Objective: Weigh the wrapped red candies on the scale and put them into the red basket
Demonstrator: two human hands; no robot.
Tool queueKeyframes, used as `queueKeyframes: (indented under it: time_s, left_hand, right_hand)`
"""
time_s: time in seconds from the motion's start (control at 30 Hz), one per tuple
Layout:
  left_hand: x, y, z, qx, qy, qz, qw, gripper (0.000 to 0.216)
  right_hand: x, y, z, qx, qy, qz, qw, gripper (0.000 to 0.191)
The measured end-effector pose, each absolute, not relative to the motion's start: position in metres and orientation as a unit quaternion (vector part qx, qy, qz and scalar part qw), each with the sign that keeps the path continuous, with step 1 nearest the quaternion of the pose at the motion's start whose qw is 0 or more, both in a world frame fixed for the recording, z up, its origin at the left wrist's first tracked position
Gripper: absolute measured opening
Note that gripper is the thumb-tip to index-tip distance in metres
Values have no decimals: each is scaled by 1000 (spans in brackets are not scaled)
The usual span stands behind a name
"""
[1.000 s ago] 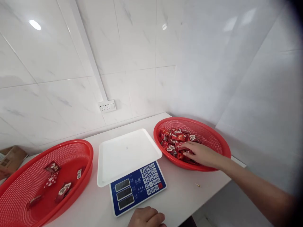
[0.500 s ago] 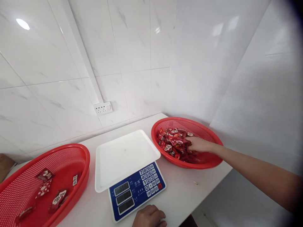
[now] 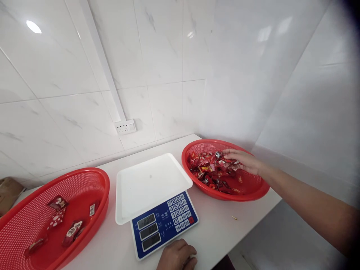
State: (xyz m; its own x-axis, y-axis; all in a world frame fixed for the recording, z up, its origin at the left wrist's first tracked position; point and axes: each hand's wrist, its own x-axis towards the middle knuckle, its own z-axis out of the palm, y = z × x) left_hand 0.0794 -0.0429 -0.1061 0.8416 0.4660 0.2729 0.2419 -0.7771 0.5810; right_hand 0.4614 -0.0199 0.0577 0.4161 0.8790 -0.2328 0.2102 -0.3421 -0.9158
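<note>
My right hand (image 3: 243, 160) is over the right red basket (image 3: 197, 186), its fingers stretched out above a heap of red-wrapped candies (image 3: 206, 165). Some wrappers lie at the fingertips and under the palm; whether they touch is hard to see. Resting on the table, my left hand (image 3: 178, 255) is loosely curled in front of the scale, and nothing shows in its fingers. The digital scale (image 3: 165, 225) has a blue keypad panel and a bare white pan (image 3: 152, 187).
At the left stands another red basket (image 3: 97, 173) with several wrapped packets (image 3: 73, 230) inside. A small gold-coloured bit (image 3: 234, 218) lies on the white table (image 3: 219, 232) near its edge. Behind are a tiled wall with a socket (image 3: 125, 127) and a brown box (image 3: 9, 193).
My right hand has risen out of the candy heap and its fingers have straightened. The heap's top looks rearranged. My left hand stays by the scale; the view has shifted slightly.
</note>
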Motion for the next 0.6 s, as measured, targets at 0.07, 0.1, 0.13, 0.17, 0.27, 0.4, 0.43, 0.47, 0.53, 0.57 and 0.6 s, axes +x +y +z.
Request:
queueKeyframes:
  time_s: [0.07, 0.1, 0.13, 0.17, 0.27, 0.4, 0.43, 0.47, 0.53, 0.57, 0.6]
  left_hand:
    - [80, -43, -107, 920, 194, 199, 276, 16]
    - [80, -43, -107, 921, 195, 196, 276, 16]
    - [80, -43, -108, 921, 195, 193, 276, 17]
    - [80, -43, -108, 922, 195, 192, 275, 17]
    - [80, -43, -108, 921, 196, 192, 275, 17]
    - [80, -42, -107, 922, 197, 185, 277, 18]
    - [80, -42, -107, 922, 197, 184, 278, 18]
    - [80, -42, -107, 922, 196, 183, 280, 19]
    - [80, -41, -107, 921, 195, 184, 283, 19]
    - [79, -41, -107, 920, 195, 185, 284, 19]
    - [79, -41, -107, 920, 194, 185, 285, 19]
  right_hand:
    - [464, -23, 57, -710, -372, 390, 454, 37]
    - [465, -24, 57, -702, -374, 393, 461, 37]
    - [465, -25, 57, -695, -378, 397, 465, 38]
    - [464, -26, 57, -688, -385, 401, 467, 39]
    - [460, -26, 58, -666, -412, 414, 463, 44]
    - [456, -20, 59, -648, -451, 409, 458, 50]
    - [455, -19, 59, -647, -458, 401, 459, 50]
    - [455, -17, 60, -648, -464, 392, 460, 50]
    - [453, -15, 61, -652, -471, 372, 464, 50]
    - [452, -14, 62, -655, -473, 363, 464, 49]
    - [450, -14, 62, -659, -475, 355, 463, 48]
